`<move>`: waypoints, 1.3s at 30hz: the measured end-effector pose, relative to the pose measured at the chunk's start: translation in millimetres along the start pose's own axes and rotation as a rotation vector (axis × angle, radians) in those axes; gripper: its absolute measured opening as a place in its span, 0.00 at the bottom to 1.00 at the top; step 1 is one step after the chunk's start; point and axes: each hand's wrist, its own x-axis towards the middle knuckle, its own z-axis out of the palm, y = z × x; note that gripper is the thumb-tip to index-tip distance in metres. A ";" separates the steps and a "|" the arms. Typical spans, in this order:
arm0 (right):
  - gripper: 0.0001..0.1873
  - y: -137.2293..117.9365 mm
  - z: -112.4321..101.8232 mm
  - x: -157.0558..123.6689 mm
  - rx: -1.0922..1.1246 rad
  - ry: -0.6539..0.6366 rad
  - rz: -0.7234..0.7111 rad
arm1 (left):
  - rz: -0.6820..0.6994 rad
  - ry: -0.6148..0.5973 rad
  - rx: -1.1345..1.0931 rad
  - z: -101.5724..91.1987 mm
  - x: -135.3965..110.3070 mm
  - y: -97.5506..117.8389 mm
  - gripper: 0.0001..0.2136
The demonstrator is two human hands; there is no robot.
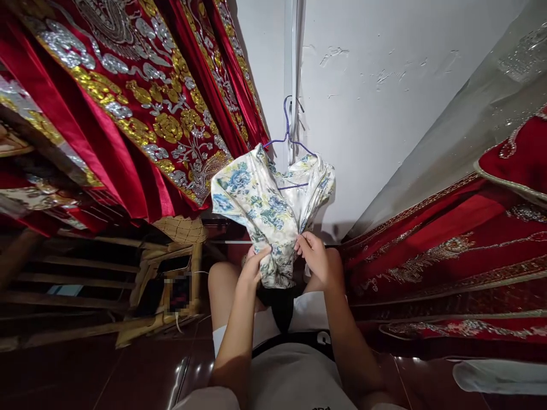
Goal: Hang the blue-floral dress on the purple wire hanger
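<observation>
A white blouse point(273, 210) with blue and yellow flowers hangs on a purple hanger point(286, 122) in front of me. The hanger's hook is up against a pale vertical strip on the wall. My left hand point(253, 266) grips the blouse's lower left side, its thumb on top of the cloth. At the lower right of the neckline, my right hand point(311, 250) pinches the front edge between thumb and fingers. The lower part of the blouse is gathered between my hands, above my lap. Cloth hides some of the left fingers.
Red garments with gold and silver sequins point(166, 114) hang at the left. More red beaded garments point(444, 245) hang at the right, partly under clear plastic point(474, 125). A bamboo chair point(141, 273) at the left holds a phone point(180, 293) with a cable.
</observation>
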 end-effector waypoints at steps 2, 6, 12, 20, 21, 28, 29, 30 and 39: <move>0.20 -0.7 2.2 -3.0 -0.018 0.020 0.031 | 0.111 0.202 0.002 4.0 -0.3 -1.4 0.18; 0.21 -7.6 6.7 -10.5 -0.074 -0.013 0.035 | 0.480 0.538 0.272 16.1 -10.6 2.3 0.21; 0.18 -18.5 8.4 -8.4 0.012 -0.138 0.013 | 0.445 -0.145 0.515 54.1 -23.3 12.3 0.04; 0.21 -64.4 -7.0 64.6 0.223 -0.014 -0.019 | 0.521 -0.168 0.655 55.3 -15.2 -0.3 0.09; 0.20 -77.0 -7.6 78.1 0.251 0.009 -0.043 | 0.513 -0.174 0.673 55.1 -14.4 -2.7 0.09; 0.16 -137.9 1.7 128.6 0.343 0.131 -0.109 | 0.513 -0.355 0.863 63.6 2.4 -9.0 0.08; 0.16 -137.1 2.9 128.2 0.348 0.130 -0.119 | 0.498 -0.404 0.910 64.2 6.8 -4.6 0.09; 0.15 -134.6 3.4 126.8 0.348 0.119 -0.131 | 0.478 -0.448 0.946 64.3 11.5 2.8 0.09; 0.17 -119.1 -10.0 118.5 0.213 -0.036 -0.299 | 0.975 -0.122 0.672 82.9 67.0 157.1 0.06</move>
